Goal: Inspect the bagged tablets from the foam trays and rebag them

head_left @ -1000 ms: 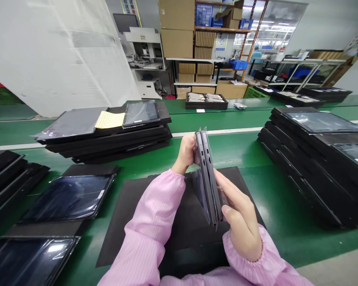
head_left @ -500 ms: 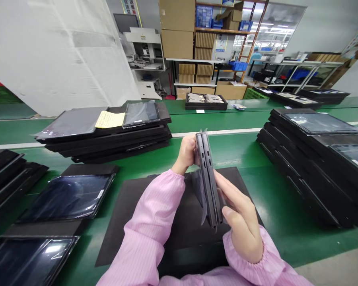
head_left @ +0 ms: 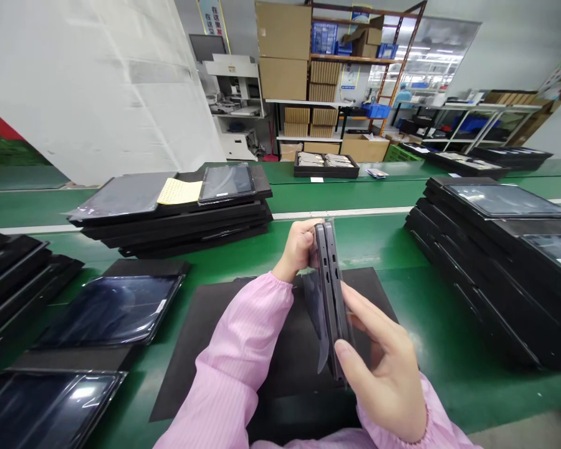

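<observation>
Two dark grey tablets (head_left: 331,293) stand on edge, pressed side by side, with port slots facing up and clear protective film hanging loose along their left side. My left hand (head_left: 299,246) is closed around their far end. At the right face, my right hand (head_left: 386,365) lays its fingers along the tablet, with the thumb on the upper edge near the close end. Its other fingertips are hidden behind the tablet. Beneath the tablets lies a black foam sheet (head_left: 215,337) on the green bench.
Stacked black trays with filmed tablets stand at the right (head_left: 477,268) and back left (head_left: 177,231). Nearer on the left lie more tablets (head_left: 112,308). A yellow label sheet (head_left: 180,191) tops the back-left stack. A black box (head_left: 326,167) with packets sits across the bench.
The tablets sit slightly lower and more upright in view. My right thumb has moved from beside the tablets onto their near upper edge. My left hand keeps its hold.
</observation>
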Available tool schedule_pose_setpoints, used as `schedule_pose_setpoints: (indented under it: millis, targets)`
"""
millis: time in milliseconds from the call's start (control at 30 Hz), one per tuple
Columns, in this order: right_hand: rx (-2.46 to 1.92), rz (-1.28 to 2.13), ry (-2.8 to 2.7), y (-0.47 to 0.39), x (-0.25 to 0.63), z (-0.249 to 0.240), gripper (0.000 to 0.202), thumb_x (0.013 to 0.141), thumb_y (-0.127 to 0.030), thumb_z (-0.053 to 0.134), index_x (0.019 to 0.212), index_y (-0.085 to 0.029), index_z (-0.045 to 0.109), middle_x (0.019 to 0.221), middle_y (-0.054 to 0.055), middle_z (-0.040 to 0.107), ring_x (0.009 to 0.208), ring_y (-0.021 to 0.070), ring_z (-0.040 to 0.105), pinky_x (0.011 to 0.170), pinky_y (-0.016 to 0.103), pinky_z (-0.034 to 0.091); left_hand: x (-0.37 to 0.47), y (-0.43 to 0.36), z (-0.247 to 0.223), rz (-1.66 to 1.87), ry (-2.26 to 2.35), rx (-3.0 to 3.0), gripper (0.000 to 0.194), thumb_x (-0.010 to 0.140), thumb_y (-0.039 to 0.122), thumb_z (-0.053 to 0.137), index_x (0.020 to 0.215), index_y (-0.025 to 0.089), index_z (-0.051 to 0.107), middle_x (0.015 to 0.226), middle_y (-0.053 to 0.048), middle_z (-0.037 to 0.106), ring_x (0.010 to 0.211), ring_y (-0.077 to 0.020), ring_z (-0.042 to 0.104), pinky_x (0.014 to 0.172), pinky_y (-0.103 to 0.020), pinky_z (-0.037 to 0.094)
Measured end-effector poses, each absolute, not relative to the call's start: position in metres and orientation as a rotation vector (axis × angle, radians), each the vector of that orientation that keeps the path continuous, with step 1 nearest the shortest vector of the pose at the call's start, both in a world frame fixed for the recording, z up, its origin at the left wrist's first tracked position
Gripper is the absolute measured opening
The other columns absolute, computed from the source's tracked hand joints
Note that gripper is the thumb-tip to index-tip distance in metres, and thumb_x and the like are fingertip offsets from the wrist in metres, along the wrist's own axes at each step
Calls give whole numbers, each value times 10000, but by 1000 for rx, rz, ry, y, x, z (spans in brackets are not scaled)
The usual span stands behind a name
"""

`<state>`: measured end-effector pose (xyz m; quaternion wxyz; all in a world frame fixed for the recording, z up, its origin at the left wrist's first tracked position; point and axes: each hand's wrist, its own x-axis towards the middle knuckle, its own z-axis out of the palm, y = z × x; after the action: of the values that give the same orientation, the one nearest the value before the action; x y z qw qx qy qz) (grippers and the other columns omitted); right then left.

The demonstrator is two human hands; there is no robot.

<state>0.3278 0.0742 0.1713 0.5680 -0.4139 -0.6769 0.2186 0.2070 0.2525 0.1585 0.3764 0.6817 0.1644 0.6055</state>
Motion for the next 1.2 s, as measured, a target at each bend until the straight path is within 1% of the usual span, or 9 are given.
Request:
schedule_pose_setpoints:
  millis: [100, 300, 500, 633, 767, 900, 1033, 1100, 1200]
  targets:
    - [-1010, 461, -1598, 74, 326, 174, 579, 772, -121, 648, 1340, -233, 647, 1276, 84, 703, 1142, 300, 695, 890, 389, 639, 206, 251, 161, 1534, 423, 1756, 746, 728, 919, 374, 486, 214, 405, 438, 19, 398, 418, -112, 340, 437, -301, 262]
    - [-1042, 449, -1571, 74, 328, 174, 583, 756, -109, 678, 1319, -259, 658, 1267, 56, 714, 1143, 277, 698, 898, 347, 636, 205, 247, 166, 1532, 427, 1760, 743, 742, 905, 384, 478, 211, 391, 426, 22, 374, 414, -114, 362, 460, -305, 276]
    - [-1073, 560, -1518, 73, 333, 177, 505, 748, -112, 667, 1238, -230, 697, 1190, 91, 747, 1072, 289, 730, 797, 343, 668, 206, 243, 164, 1531, 464, 1738, 738, 747, 891, 408, 491, 200, 446, 424, 19, 398, 405, -115, 372, 455, -303, 274]
    - [-1045, 586, -1496, 71, 335, 179, 470, 737, -97, 679, 1176, -262, 710, 1155, 64, 755, 1009, 241, 748, 741, 263, 660, 205, 238, 166, 1505, 416, 1810, 754, 775, 878, 381, 525, 182, 525, 442, 0, 469, 411, -120, 407, 455, -300, 290]
    - [-1034, 574, -1504, 69, 337, 180, 430, 747, -111, 686, 1137, -291, 710, 1090, 28, 759, 942, 195, 748, 722, 221, 646, 204, 233, 167, 1501, 355, 1871, 767, 799, 860, 371, 599, 160, 613, 486, -12, 535, 434, -125, 455, 468, -286, 342]
    - [-1051, 578, -1522, 68, 338, 179, 343, 778, -137, 681, 1095, -264, 708, 1038, 33, 749, 887, 180, 749, 723, 218, 641, 204, 229, 167, 1478, 331, 1915, 783, 796, 864, 372, 600, 149, 625, 488, -10, 540, 438, -119, 464, 473, -271, 362]
    - [-1024, 577, -1511, 69, 339, 180, 286, 812, -154, 670, 1076, -260, 695, 979, 15, 743, 833, 153, 748, 742, 208, 632, 205, 225, 168, 1462, 307, 1946, 784, 808, 855, 363, 612, 148, 639, 489, -17, 548, 443, -123, 471, 478, -270, 374]
    - [-1013, 560, -1499, 71, 339, 181, 252, 825, -159, 652, 1056, -250, 698, 942, 15, 743, 793, 148, 743, 723, 212, 631, 205, 224, 168, 1456, 292, 1963, 777, 824, 839, 361, 620, 146, 647, 493, -19, 552, 446, -123, 476, 481, -268, 378]
    - [-1024, 474, -1475, 75, 338, 182, 183, 833, -152, 621, 973, -230, 709, 885, 15, 744, 775, 152, 730, 687, 215, 616, 205, 224, 169, 1449, 268, 1989, 765, 847, 814, 362, 628, 143, 654, 504, -18, 557, 448, -116, 476, 480, -259, 374]
